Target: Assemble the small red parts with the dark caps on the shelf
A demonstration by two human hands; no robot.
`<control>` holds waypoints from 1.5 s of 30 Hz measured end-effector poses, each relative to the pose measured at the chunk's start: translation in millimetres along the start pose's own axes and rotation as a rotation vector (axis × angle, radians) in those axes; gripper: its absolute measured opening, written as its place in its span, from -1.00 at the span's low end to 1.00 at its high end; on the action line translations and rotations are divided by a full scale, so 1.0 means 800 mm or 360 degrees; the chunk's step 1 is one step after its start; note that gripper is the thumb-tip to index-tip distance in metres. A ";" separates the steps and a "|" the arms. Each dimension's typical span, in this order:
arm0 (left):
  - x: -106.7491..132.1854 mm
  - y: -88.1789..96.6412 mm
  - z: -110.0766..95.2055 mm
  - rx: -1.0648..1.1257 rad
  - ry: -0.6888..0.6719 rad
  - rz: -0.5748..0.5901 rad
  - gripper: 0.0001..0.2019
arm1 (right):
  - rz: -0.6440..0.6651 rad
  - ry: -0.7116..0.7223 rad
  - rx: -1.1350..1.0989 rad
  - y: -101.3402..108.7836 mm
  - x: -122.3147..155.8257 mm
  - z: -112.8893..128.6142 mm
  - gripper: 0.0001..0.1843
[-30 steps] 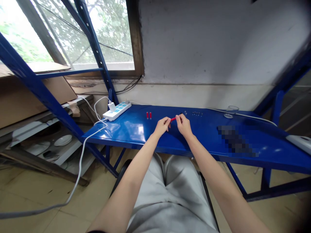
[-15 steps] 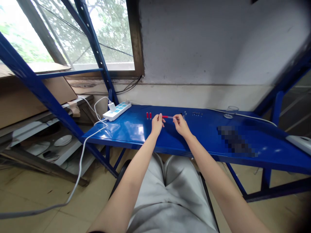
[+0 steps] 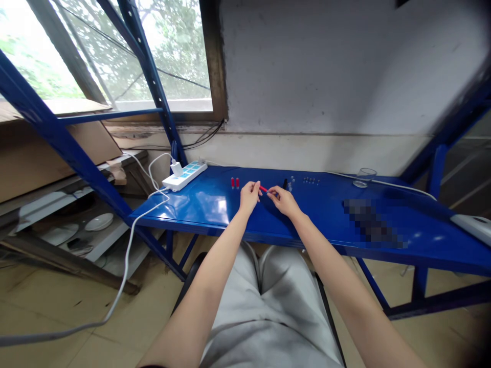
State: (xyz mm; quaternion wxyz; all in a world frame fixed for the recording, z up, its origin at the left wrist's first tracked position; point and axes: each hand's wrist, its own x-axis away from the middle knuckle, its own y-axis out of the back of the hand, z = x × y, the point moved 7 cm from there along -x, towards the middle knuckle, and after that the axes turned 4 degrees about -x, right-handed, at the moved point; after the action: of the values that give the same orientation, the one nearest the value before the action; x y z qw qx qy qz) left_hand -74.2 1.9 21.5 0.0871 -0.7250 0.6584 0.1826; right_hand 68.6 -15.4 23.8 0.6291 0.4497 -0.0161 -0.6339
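Note:
My left hand [image 3: 251,197] is closed in a pinch on one end of a slim red tube [image 3: 263,189]. My right hand [image 3: 284,200] pinches at the other end with thumb and fingers, hiding that end from sight. The tube is held over the table, slanting slightly down to the right. Left of my hands, two short red tubes [image 3: 235,183] with pale ends lie side by side. Just beyond my right hand are a small black piece [image 3: 285,184] and several small clear pieces [image 3: 291,183].
Several tiny parts [image 3: 311,180] lie in rows farther right on the blue table [image 3: 322,214]. A clear glass [image 3: 364,178] stands near the wall, by a white cable. At the left end sits a white power strip [image 3: 186,175]. A blurred dark patch [image 3: 372,222] covers something at right.
My hands have come closer together along the tube. The clear length between them no longer shows, and the tube now tilts down to the right. The black piece has come into view.

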 end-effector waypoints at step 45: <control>0.007 -0.021 -0.002 -0.0200 -0.0197 0.0315 -0.83 | 0.0101 -0.0019 -0.0299 -0.014 -0.001 0.001 -0.78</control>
State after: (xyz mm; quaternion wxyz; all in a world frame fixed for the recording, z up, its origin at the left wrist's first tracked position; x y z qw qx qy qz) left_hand -56.7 -1.8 19.1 0.0636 -0.6479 0.7072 0.2756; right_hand 59.3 -12.3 18.1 0.6880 0.3841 0.0254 -0.6151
